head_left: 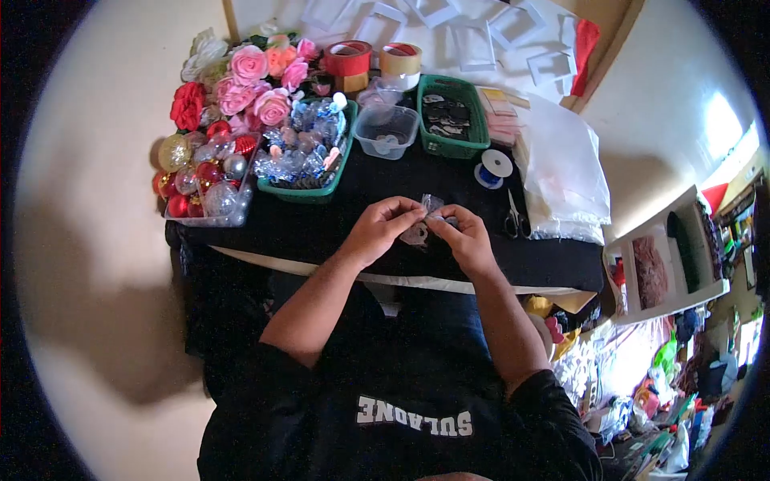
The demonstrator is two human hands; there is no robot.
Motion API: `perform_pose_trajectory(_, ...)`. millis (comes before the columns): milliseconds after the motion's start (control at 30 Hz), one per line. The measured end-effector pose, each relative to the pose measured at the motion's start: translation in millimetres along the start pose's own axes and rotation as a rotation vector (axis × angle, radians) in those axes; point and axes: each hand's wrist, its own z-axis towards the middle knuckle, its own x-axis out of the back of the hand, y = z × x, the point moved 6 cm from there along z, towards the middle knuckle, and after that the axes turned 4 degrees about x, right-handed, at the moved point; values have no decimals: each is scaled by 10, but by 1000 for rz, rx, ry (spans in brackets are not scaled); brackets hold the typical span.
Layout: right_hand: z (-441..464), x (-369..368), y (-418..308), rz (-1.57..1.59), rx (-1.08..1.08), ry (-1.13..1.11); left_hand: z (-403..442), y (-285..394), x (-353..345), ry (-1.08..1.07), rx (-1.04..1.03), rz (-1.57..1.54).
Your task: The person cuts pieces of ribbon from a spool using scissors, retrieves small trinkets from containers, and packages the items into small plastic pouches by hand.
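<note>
My left hand and my right hand meet over the black cloth near the table's front edge, fingertips pinched together. Between them is a small clear plastic wrapper, its top sticking up above the fingers. A pale, roundish piece shows just under the left fingers; whether it lies inside the wrapper I cannot tell. Scissors with dark handles lie to the right of my right hand. Behind them stands a spool of blue ribbon.
A green basket of wrapped pieces stands left, beside a clear box of Christmas baubles and artificial flowers. Behind my hands are a clear tub, another green basket and tape rolls. Plastic bags lie right.
</note>
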Motion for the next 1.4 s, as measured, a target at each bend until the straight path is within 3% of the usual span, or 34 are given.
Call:
perform_pose_trajectory(400,25,-23,-101,-18,158,38,-35,35,-48,78,79,92)
perform_pose_trajectory(500,4,-35,-182,-36,131,53,11,-40,-30,117,69,-36)
perform_pose_trajectory(800,5,-8,-173,-126,192,55,46,-15,-12,91,-1,110)
perform_pose_trajectory(867,4,-39,-207,-50,150,13,92,-104,-10,-19,65,155)
perform_pose_trajectory(1067,6,-54,-166,-140,128,45,24,-44,-13,11,61,119)
perform_pose_trajectory(1200,-2,-48,-171,-346,-15,-13,8,-5,21,19,-22,123)
perform_pose_trajectory(1333,-14,-58,-169,-285,-86,-30,1,-11,25,6,11,120)
perform_pose_trajectory(1400,-3,-60,-121,-95,5,-27,18,-21,11,-33,-39,106)
